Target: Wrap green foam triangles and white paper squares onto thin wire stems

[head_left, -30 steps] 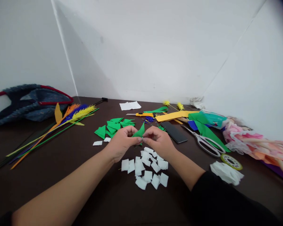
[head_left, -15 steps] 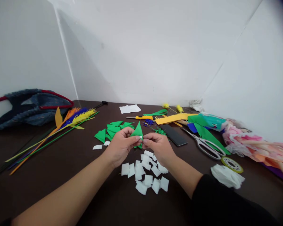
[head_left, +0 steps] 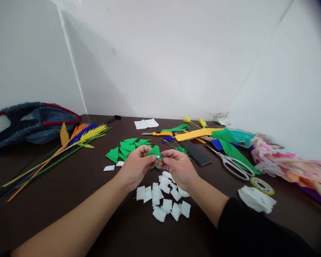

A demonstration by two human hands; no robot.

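Between my hands is a small green piece (head_left: 154,151) with a bit of white (head_left: 158,156) at its lower part. My left hand (head_left: 136,166) pinches the piece from the left, thumb over the white bit. Fingers curled together, my right hand (head_left: 178,166) meets its right edge; the fingertips are too small to make out fully. Several green pieces (head_left: 128,146) lie behind my left hand. Below the hands are scattered white squares (head_left: 167,205), and two more white pieces (head_left: 109,168) rest left of my left hand.
A yellow cutter (head_left: 162,134), a yellow strip (head_left: 195,134), a black phone (head_left: 198,153), scissors (head_left: 237,167), a tape roll (head_left: 262,186), crumpled tissue (head_left: 257,199) and dolls (head_left: 286,160) lie behind and right. Coloured stems (head_left: 56,157) and a denim item (head_left: 40,121) are on the left.
The green piece's tall pointed top now looks lower and blunter, folded or tilted between my fingers. Both hands stay close together. The whole view has shifted slightly.
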